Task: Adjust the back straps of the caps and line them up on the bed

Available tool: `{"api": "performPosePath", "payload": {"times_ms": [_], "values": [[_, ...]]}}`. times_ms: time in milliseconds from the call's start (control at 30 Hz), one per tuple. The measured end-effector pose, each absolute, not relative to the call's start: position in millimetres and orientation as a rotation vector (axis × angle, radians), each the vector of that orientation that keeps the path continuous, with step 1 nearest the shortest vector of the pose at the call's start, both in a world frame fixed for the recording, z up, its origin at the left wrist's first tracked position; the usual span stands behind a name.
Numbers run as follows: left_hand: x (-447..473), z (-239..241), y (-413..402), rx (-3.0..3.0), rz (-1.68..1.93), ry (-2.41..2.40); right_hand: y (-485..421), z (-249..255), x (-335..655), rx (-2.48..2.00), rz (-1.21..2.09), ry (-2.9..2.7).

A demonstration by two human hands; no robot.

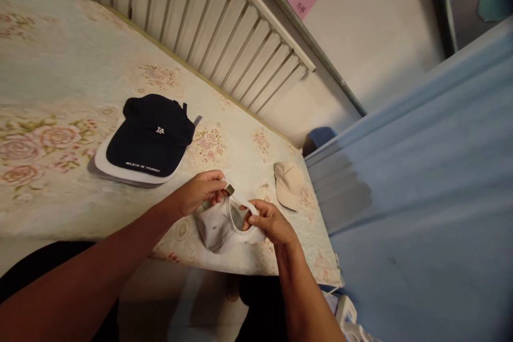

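Clock positions are read from the held cap as dial centre. The pale floral-patterned cloth point(80, 75) covers the work surface. The blue fabric curtain point(412, 187) hangs at 3 o'clock. The cream slatted railing point(208, 26) stands at 12 o'clock. The navy cap with white lettering point(156, 131) lies between 10 and 11 o'clock, brim toward the near side; a white curved brim point(110, 166) shows beneath it. The off-white fabric cap point(218, 232) is in both hands at the near edge of the cloth, rear opening facing up; contact with the cloth cannot be determined. The beige curved-brim cap point(289, 181) lies at 2 o'clock. The left hand point(203, 191), at 11 o'clock, is closed in a pinch on the strap beside the small brass-coloured buckle point(230, 189). The right hand point(269, 221), at 3 o'clock, grips the opposite strap end between thumb and curled fingers, fingertips at the opening.
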State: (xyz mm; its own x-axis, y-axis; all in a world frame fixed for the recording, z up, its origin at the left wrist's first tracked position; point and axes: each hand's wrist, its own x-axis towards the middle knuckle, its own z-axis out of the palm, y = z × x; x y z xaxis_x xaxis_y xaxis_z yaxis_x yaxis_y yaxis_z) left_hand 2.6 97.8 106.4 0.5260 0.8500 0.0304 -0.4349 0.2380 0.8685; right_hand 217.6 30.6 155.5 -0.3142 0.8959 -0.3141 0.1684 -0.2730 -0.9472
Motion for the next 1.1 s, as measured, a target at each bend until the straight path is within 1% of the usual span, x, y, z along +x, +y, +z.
{"api": "performPosePath", "payload": {"times_ms": [133, 267, 400, 467, 533, 633, 767, 867, 1000, 1100], "values": [[1.4, 106.8, 98.0, 0.931, 0.916, 0.511, 32.3, 162.6, 202.8, -1.442, 1.518, -1.482], [0.8, 106.2, 98.1, 0.943, 0.895, 0.492, 32.7, 169.9, 177.0, -1.596, 1.13, -1.579], [0.0, 107.2, 96.7, 0.938, 0.878, 0.48, 32.5, 167.2, 158.3, -1.651, 0.707, -1.718], [-0.2, 107.6, 96.0, 0.933, 0.858, 0.476, 32.5, 163.7, 154.9, -1.652, 0.556, -1.78], [-0.5, 107.9, 95.7, 0.945, 0.833, 0.467, 32.5, 161.3, 154.5, -1.671, 0.473, -1.814], [-1.4, 108.6, 97.0, 1.055, 0.881, 0.496, 32.2, 161.2, 157.7, -1.7, 0.447, -1.858], [-3.1, 107.3, 101.7, 1.467, 0.995, 0.635, 29.9, 162.7, 165.4, -1.67, 0.519, -1.84], [-1.9, 103.2, 104.2, 1.718, 0.843, 0.648, 27.0, 160.7, 171.7, -1.659, 0.571, -1.789], [0.9, 98.0, 104.9, 1.842, 0.572, 0.633, 23.6, 156.6, 179.7, -1.667, 0.623, -1.765], [-0.1, 95.7, 106.5, 1.742, 0.632, 0.597, 21.6, 154.8, 185.9, -1.677, 0.654, -1.772]]}}
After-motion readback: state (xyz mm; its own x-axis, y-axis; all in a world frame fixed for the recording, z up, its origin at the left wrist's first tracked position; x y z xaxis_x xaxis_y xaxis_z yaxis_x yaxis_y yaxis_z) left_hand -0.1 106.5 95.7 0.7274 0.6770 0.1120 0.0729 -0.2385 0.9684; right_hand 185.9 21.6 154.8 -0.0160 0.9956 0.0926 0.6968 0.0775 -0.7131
